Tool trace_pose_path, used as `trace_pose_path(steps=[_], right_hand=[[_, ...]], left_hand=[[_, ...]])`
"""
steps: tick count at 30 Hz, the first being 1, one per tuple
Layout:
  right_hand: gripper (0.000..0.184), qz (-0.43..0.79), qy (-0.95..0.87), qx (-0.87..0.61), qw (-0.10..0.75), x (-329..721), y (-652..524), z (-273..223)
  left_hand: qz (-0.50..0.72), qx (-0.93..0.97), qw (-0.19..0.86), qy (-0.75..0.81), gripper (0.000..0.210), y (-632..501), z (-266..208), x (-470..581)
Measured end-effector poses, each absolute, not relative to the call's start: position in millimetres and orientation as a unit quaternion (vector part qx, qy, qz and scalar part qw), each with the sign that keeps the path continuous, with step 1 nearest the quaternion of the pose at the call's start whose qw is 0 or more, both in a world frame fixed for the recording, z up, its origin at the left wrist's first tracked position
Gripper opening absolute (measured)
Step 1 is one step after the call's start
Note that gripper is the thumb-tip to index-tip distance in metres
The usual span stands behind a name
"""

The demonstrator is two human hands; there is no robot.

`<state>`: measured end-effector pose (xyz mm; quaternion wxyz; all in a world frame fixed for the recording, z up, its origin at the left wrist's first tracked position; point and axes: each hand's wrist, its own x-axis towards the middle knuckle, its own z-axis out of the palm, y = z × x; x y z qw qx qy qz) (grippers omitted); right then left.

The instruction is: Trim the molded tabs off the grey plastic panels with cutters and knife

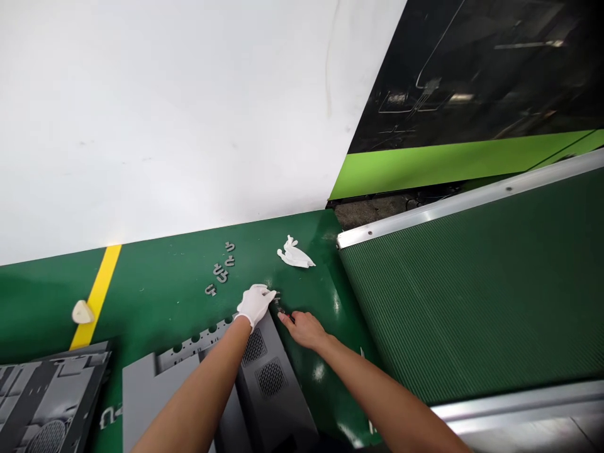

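Note:
My left hand (255, 302) wears a white glove and reaches down to the green floor, fingers pinched around a small grey piece at the far end of a grey plastic panel (264, 377). My right hand (304, 327) is bare, held low just right of it, its fingertips on a small dark tool or piece by the panel's corner; what it is stays too small to tell. A loose white glove (295, 254) lies on the floor beyond both hands.
Several small grey plastic scraps (220, 270) are scattered on the floor left of the hands. A green conveyor belt (472, 283) with a metal rail rises at the right. More grey panels (47, 402) lie bottom left beside a yellow floor line (97, 296). A white wall stands behind.

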<state>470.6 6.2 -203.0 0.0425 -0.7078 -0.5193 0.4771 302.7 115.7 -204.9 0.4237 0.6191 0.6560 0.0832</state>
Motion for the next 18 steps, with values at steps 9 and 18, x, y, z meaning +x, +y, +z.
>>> trace_pose_path(steps=[9,18], right_hand=[[0.070,0.593,-0.308,-0.723,0.175,460,-59,-219],[0.062,0.633,-0.131,-0.718,0.259,469,-116,-227]], left_hand=[[0.230,0.462,0.428,0.742,0.062,155,-158,205],[0.036,0.599,0.369,0.710,0.038,75,-153,144]])
